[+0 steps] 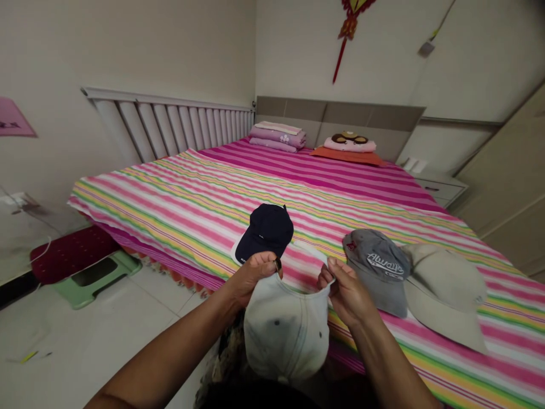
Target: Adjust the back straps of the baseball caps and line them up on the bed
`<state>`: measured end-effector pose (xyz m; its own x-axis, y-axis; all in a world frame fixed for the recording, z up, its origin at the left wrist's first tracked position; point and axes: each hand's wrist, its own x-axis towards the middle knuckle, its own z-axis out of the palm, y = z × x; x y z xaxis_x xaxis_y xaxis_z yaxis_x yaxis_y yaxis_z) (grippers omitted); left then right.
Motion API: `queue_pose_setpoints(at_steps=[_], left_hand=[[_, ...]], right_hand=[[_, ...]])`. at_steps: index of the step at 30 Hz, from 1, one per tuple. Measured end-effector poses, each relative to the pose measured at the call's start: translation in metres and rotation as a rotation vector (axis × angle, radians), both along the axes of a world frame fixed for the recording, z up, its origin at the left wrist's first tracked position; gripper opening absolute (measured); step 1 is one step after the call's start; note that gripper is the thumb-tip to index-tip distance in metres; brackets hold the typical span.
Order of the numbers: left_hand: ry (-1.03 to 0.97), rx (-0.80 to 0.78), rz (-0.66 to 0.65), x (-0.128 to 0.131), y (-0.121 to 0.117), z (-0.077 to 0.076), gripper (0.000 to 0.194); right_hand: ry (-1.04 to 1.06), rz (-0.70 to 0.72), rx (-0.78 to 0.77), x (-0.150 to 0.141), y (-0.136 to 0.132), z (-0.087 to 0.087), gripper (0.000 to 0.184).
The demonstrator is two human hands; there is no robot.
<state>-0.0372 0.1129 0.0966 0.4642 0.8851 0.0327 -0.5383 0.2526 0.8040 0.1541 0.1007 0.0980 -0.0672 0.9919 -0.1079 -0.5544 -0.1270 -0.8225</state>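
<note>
On my feed, the left hand (253, 278) and right hand (347, 292) hold up a white cap (286, 329) by its opening, their fingers (333, 271) closed in a pinch on it, over the near edge of the bed (213, 199). I see a navy cap (266, 233) lying just beyond, and a grey cap (377, 270) overlapping a beige cap (445, 289) to the right.

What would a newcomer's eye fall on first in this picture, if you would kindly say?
The pink, yellow and green striped bed sheet fills much of the view, with a navy baseball cap, a grey baseball cap with white lettering and a beige baseball cap lying on it. In the foreground, the left hand and right hand hold an off-white baseball cap by its edge. A red knotted ornament hangs high on the far wall.
</note>
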Motion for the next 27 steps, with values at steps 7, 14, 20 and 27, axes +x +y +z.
queue_pose_setpoints(at_steps=[7, 14, 20, 27], left_hand=[[0.003, -0.053, 0.022, -0.031, 0.023, 0.025, 0.02], [0.336, -0.144, 0.057, -0.045, 0.127, 0.087, 0.013], [0.692, -0.048, 0.461, -0.047, 0.188, 0.059, 0.026], [0.822, 0.319, 0.551, -0.06, 0.147, -0.008, 0.045]], right_hand=[[-0.11, 0.043, 0.03, -0.001, 0.016, 0.021, 0.029], [-0.204, -0.104, -0.109, -0.017, 0.12, 0.065, 0.026], [-0.329, -0.238, -0.18, -0.019, 0.175, 0.041, 0.022], [-0.438, 0.01, -0.309, -0.03, 0.112, -0.045, 0.026]])
